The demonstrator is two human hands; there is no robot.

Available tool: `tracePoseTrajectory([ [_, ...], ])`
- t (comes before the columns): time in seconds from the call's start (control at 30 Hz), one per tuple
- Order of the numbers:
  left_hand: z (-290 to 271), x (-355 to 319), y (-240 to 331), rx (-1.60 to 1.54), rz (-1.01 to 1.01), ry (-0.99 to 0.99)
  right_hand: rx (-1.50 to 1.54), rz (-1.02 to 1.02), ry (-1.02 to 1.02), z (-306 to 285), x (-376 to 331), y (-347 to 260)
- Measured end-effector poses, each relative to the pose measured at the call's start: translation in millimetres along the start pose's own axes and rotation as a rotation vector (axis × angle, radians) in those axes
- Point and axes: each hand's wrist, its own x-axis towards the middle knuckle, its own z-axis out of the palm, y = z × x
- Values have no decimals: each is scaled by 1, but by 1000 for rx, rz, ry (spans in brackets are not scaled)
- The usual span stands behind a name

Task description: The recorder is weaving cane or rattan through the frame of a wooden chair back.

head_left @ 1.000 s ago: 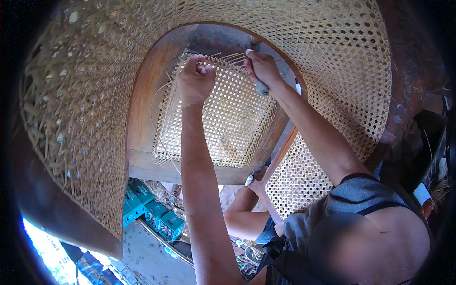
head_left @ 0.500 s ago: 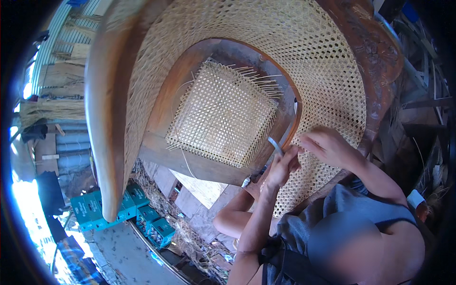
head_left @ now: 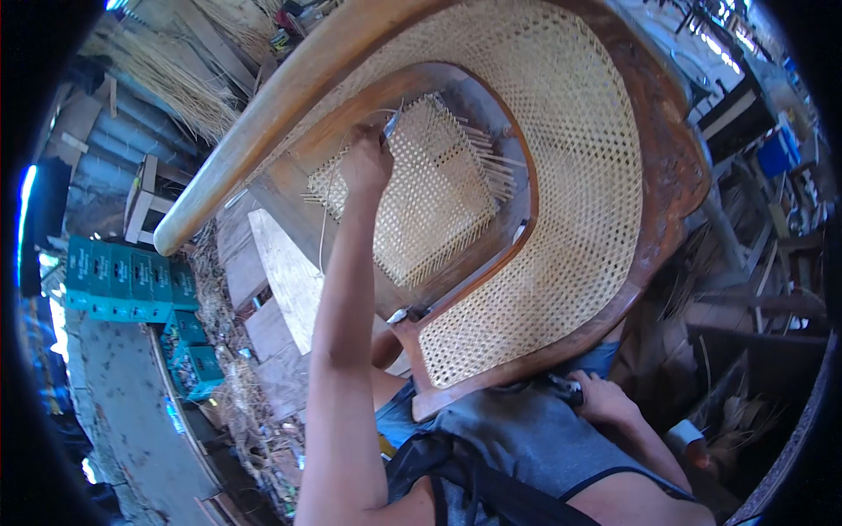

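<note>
A wooden chair frame [head_left: 263, 123] with woven cane lies tilted across my lap. My left hand [head_left: 364, 162] reaches up to the top corner of the small cane seat panel [head_left: 430, 202], whose loose strand ends stick out along its edges. Its fingers are closed on a small metal tool [head_left: 391, 123] touching the weave. The large cane back [head_left: 579, 175] curves around the panel. My right hand [head_left: 605, 399] sits low by the frame's bottom edge, fingers curled on a dark object [head_left: 566, 388]; what that object is stays unclear.
Green crates [head_left: 132, 280] are stacked on the ground at the left, beside wooden planks [head_left: 281, 272] and scattered cane scraps. Bundles of dry straw [head_left: 175, 70] lean at the upper left. Dark furniture and clutter [head_left: 754, 263] fill the right side.
The chair has turned and my view swung. My left hand went from the frame's lower edge up to the panel's top corner. My right hand dropped to the frame's bottom edge.
</note>
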Motion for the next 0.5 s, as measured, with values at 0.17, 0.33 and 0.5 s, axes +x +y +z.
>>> tracePoseTrajectory([
  [0.17,20,51,-23,131,22,-109,266,-347,-176,-47,-26,66],
  [0.33,38,60,-26,156,126,-161,1134,-456,-225,-91,1,70],
  [0.5,30,61,-23,-30,128,-159,1225,-660,-162,-153,99,-76],
])
